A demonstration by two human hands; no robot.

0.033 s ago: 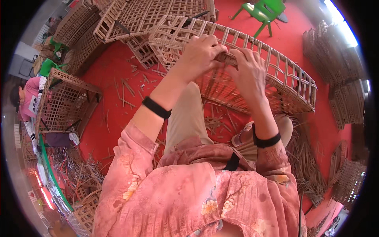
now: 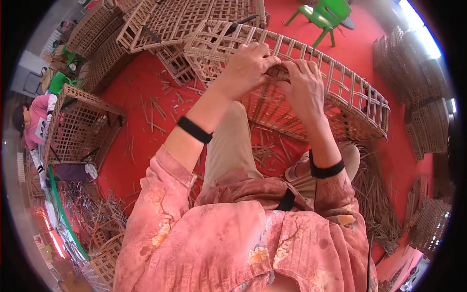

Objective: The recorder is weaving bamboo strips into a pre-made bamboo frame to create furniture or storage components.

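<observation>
A long, open-woven wicker basket (image 2: 357, 100) lies tilted across my knees, its wrapped rim towards me. My left hand (image 2: 248, 68) grips the near side of that rim, fingers curled over it and thumb pressed in. Close beside it, my right hand (image 2: 306, 90) is closed on the same rim, its thumb and fingertips pinching at the weave. Whether a loose strip is caught between the fingertips is hidden by the hands themselves.
Larger woven panels (image 2: 194, 24) rest just beyond the basket. Cut cane scraps (image 2: 155, 114) litter the red floor. A green chair (image 2: 326, 19) stands far right, stacked baskets (image 2: 411, 68) at the right. A co-worker (image 2: 36, 119) sits at left behind another basket (image 2: 80, 129).
Both hands shift very slightly at the rim, and the right fingertips move a little closer to the left hand. The basket stays nearly still.
</observation>
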